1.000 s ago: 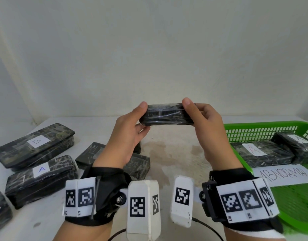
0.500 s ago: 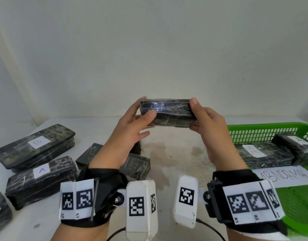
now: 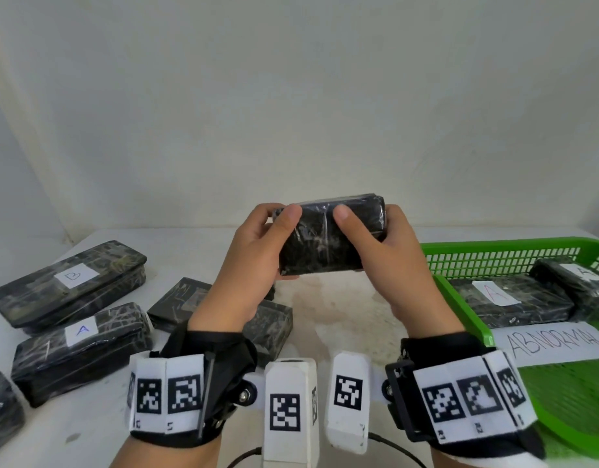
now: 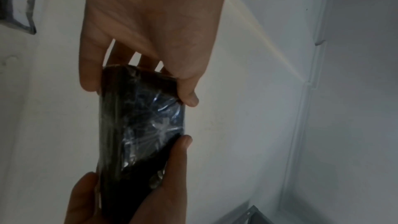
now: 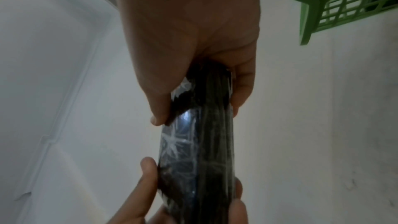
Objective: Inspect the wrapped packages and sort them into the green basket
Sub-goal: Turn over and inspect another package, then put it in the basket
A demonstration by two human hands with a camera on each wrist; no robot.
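I hold a small black package wrapped in clear film up in front of me above the table, its broad face turned toward me. My left hand grips its left end, thumb on the front face. My right hand grips the right end, thumb also on the front. The same package shows in the left wrist view between both hands, and in the right wrist view as a dark block. The green basket stands at the right with two wrapped packages, one labelled A.
On the white table at the left lie long wrapped packages labelled B and A. Two smaller black packages lie behind my left wrist. A paper sign reading ABNORMAL lies in the basket. A white wall stands behind.
Both hands have turned the package from edge-on to its broad face toward me and raised it slightly. Both thumbs have come onto the front face.
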